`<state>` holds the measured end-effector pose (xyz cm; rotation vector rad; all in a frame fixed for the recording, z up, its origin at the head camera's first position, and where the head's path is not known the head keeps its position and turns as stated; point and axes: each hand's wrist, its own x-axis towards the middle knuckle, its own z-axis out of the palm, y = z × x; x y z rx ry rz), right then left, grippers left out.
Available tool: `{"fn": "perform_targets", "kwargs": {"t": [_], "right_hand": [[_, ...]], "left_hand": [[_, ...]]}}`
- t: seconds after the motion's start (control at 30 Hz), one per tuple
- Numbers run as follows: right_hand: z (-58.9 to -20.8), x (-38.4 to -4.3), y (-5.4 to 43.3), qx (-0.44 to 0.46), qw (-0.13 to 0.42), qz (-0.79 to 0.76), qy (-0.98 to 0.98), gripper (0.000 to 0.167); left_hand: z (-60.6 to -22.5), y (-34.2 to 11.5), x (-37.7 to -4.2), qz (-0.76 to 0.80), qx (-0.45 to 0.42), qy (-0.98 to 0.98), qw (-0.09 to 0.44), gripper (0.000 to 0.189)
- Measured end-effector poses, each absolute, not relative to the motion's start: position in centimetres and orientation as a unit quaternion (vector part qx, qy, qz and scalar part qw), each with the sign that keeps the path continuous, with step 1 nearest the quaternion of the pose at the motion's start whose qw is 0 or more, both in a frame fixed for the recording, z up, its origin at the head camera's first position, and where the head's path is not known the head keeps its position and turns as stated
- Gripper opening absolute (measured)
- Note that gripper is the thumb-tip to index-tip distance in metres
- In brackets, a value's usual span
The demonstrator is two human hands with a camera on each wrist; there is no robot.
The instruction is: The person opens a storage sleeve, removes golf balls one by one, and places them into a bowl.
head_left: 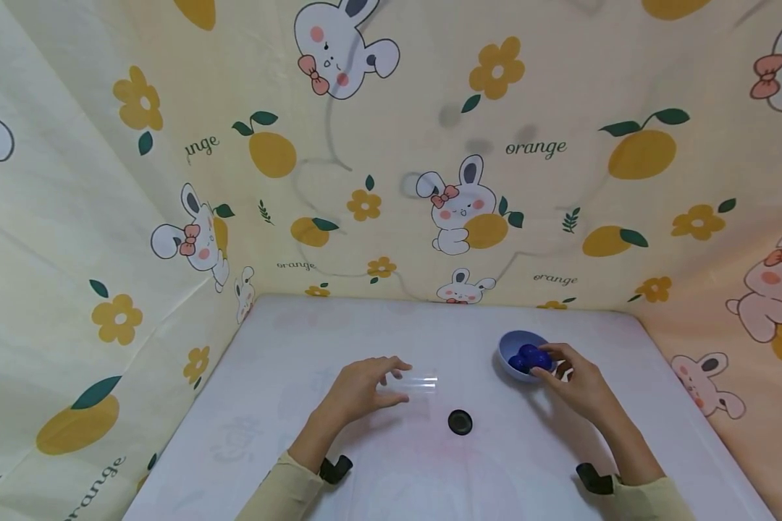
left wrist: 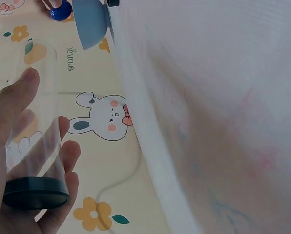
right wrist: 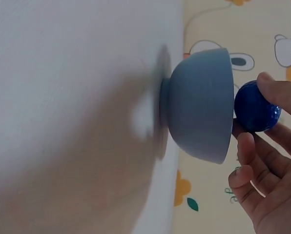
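Note:
My left hand [head_left: 361, 387] holds a clear plastic tube [left wrist: 43, 112] with its thumb on one side and fingers curled round the other. A black cap [left wrist: 35, 192] closes the tube's end near the palm. Over on the right, my right hand [head_left: 576, 380] pinches a blue golf ball [right wrist: 257, 106] between thumb and fingers, right at the rim of a light blue bowl [right wrist: 201, 105]. More blue balls [head_left: 518, 362] lie inside that bowl. A round black lid [head_left: 460, 422] lies on the table between the two hands.
The white-covered table [head_left: 365, 325] meets a patterned cloth wall [head_left: 404, 145] at the back, with cloth on both sides as well. Black straps [head_left: 335, 470] sit on both wrists, by the sleeves.

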<state>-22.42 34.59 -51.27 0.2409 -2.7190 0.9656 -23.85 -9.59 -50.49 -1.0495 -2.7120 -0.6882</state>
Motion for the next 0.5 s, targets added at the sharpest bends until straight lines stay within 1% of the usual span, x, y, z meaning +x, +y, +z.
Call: {"fn": "perform_targets", "kwargs": {"t": [0.13, 0.37, 0.5], "right_hand": [[-51.21, -22.37, 34.56, 0.087, 0.119, 0.325, -0.934, 0.047], [-51.05, -22.45, 34.43, 0.092, 0.145, 0.313, -0.934, 0.032], [-51.03, -22.37, 34.3, 0.087, 0.129, 0.323, -0.934, 0.032]], "left_hand": [[-50.46, -9.57, -23.8, -0.234, -0.346, -0.906, 0.069, 0.052], [-50.55, -9.61, -23.82, -0.237, -0.344, -0.906, 0.068, 0.051], [-50.66, -9.66, -23.83, -0.238, -0.347, -0.904, 0.075, 0.051]]}}
